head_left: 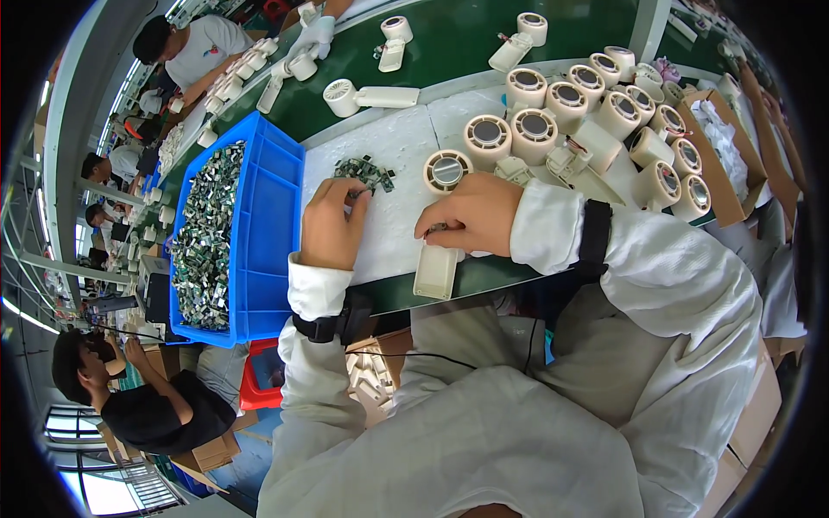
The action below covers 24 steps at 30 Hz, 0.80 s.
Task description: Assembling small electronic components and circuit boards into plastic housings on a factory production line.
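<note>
My left hand [331, 226] is closed, with a small circuit board at its fingertips. It is beside a loose pile of small green circuit boards [373, 175] on the white foam sheet [393, 231]. My right hand [477, 213] pinches a small dark piece [439, 227] too small to make out, at the upper end of an open cream plastic handle shell [435, 273]. The shell overhangs the bench's near edge. Just above that hand sits a round cream fan head [447, 172]; my hand hides whether it joins the shell.
A blue bin [269, 229] full of small circuit boards stands at the left. Several cream fan heads [567, 102] crowd the right, near a cardboard box [760, 177]. More handheld fans [389, 97] lie on the green bench. A gloved hand [316, 34] and several people are beyond.
</note>
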Each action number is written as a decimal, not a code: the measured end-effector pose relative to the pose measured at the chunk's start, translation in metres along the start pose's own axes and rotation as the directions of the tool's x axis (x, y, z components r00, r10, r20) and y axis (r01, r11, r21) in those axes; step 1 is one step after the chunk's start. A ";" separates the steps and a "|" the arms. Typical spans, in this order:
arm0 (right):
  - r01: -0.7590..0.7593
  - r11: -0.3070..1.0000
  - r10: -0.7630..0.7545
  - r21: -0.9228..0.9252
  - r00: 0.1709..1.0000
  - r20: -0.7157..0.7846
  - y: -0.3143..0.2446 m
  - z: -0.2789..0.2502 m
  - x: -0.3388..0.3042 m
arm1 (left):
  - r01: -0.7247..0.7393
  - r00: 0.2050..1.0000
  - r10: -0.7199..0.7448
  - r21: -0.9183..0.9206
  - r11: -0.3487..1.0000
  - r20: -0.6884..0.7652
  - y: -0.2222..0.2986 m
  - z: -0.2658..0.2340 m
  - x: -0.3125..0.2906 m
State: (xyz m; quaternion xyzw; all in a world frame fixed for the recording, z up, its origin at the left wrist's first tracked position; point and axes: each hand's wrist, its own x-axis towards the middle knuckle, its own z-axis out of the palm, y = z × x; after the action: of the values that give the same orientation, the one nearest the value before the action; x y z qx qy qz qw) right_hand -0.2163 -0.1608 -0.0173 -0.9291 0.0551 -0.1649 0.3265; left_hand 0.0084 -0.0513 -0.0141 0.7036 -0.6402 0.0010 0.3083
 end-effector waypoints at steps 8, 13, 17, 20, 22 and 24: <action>0.011 0.994 -0.022 -0.111 0.994 -0.103 0.002 0.006 0.002 | 0.262 0.954 -0.295 -0.630 0.731 0.054 0.060 0.004 -0.063; -0.133 0.980 0.113 -0.148 0.984 -0.137 -0.008 0.009 0.010 | 0.167 0.983 -0.183 -0.481 0.861 0.012 0.046 0.017 -0.078; -0.228 0.945 0.197 -0.236 0.969 -0.146 -0.015 0.010 0.014 | 0.098 0.995 -0.099 -0.381 0.919 0.019 0.040 0.012 -0.071; -0.233 0.938 0.194 -0.258 0.966 -0.170 -0.011 0.013 0.013 | 0.024 0.998 -0.038 -0.240 0.971 -0.053 0.033 0.015 -0.066; -0.181 0.955 0.129 -0.235 0.967 -0.221 -0.007 0.013 0.012 | -0.011 0.996 -0.004 -0.167 0.986 -0.086 0.031 0.015 -0.063; -0.171 0.959 0.120 -0.228 0.967 -0.223 -0.004 0.013 0.011 | -0.056 0.997 0.054 -0.039 0.998 -0.047 0.031 0.012 -0.060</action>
State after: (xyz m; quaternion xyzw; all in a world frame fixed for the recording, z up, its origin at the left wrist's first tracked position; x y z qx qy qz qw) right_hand -0.2012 -0.1528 -0.0216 -0.9334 0.1773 -0.2278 0.2131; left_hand -0.0354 -0.0022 -0.0341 0.6794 -0.6518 0.0130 0.3369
